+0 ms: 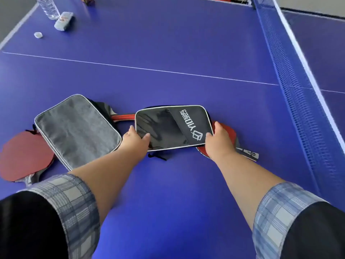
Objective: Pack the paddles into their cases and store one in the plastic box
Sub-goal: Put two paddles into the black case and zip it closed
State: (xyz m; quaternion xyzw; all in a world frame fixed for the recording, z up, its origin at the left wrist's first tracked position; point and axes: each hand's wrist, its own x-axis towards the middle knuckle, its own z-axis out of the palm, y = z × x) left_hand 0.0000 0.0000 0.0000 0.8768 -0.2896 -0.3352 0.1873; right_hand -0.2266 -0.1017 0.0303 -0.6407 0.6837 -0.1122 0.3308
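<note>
Head view: black soft fabric case with white piping (173, 128) on blue table-tennis table (168, 62), lying over red-faced paddle (228, 132) that pokes out at its right end. Left hand (135, 140) pinches near-left corner, thumb on top. Right hand (218, 141) clamps right end, fingers curled. Case looks light, floppy, slightly slick; best held by piped edges, both ends. Grey fabric case (78, 129) just beside, not held

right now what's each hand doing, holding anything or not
Left hand: grips the left end of the black case, thumb on top.
Right hand: grips the right end of the same case.
</note>
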